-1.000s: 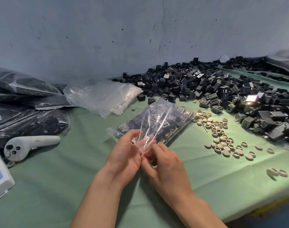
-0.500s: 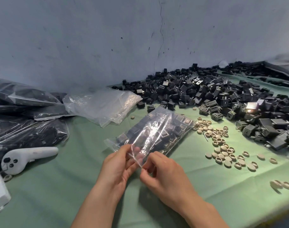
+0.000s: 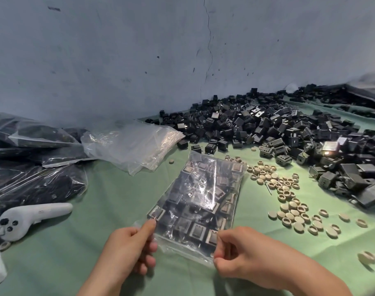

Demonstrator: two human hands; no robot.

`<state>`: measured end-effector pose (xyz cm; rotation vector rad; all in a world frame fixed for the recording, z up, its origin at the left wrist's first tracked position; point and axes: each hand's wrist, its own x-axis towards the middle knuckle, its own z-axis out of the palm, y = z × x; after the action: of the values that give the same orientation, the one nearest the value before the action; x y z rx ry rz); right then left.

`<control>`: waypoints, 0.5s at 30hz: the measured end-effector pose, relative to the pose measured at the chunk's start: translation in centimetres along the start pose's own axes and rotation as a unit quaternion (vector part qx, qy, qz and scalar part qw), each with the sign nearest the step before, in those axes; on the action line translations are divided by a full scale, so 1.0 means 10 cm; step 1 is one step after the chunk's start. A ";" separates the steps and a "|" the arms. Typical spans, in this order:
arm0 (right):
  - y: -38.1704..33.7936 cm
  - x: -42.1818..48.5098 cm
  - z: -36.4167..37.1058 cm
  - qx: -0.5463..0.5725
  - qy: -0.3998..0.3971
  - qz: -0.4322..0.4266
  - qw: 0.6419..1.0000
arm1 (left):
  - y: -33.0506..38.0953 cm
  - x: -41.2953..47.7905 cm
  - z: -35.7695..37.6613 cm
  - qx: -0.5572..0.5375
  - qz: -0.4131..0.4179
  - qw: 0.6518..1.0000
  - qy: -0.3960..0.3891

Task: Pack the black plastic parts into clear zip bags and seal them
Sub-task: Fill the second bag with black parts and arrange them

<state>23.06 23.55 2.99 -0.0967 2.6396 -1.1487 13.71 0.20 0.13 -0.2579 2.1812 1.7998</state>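
Hand state: the left hand (image 3: 129,248) pinches the near-left corner of the bag (image 3: 203,199) between thumb and forefinger. The right hand (image 3: 242,255) pinches the near-right corner the same way. The hands are apart, with the mouth edge of the bag stretched between them.

Change: one second ago both hands were together at the middle of the mouth edge, fingertips almost touching. They have since moved outward to opposite corners. The bag, which was then partly raised at the near end, now lies flatter on the green cloth (image 3: 109,199).

Meaning for the task: this outward travel fits a zip strip pressed shut from the centre to both ends. The seal on this bag is probably finished or close to it. Whether the strip is closed along its full length cannot be read from this view, so check it before release.

Location of work item: the bag is full of black parts and lies directly ahead of the person.

Surroundings:
- A white controller (image 3: 32,216) lies on the left.
- Beige rings (image 3: 289,199) are scattered just beside the bag on the right.
- A stack of empty bags (image 3: 131,144) and the filled bags (image 3: 32,167) lie beyond, to the left.
- The pile of black parts (image 3: 289,129) lies against the wall (image 3: 139,60), so much packing remains.
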 end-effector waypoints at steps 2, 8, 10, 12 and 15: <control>0.01 -0.05 0.02 -0.018 0.015 0.001 1.000 | -0.01 -0.05 -0.05 0.019 -0.007 1.000 -0.002; 0.03 -0.21 0.22 -0.120 0.103 -0.016 0.987 | -0.09 -0.10 -0.07 0.119 0.081 0.982 0.122; 0.04 -0.25 0.30 -0.154 0.117 -0.022 0.981 | -0.08 -0.11 -0.07 0.102 0.108 0.978 0.146; 0.04 -0.27 0.39 -0.184 0.140 -0.026 0.973 | -0.09 -0.08 -0.07 0.110 0.122 0.977 0.132; 0.06 -0.27 0.47 -0.201 0.208 -0.038 0.956 | -0.10 -0.01 -0.12 0.167 0.109 0.975 0.096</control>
<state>26.89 21.04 0.01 -0.0346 3.2411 -0.6884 14.00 -1.18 -0.60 -0.1229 2.6974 1.5262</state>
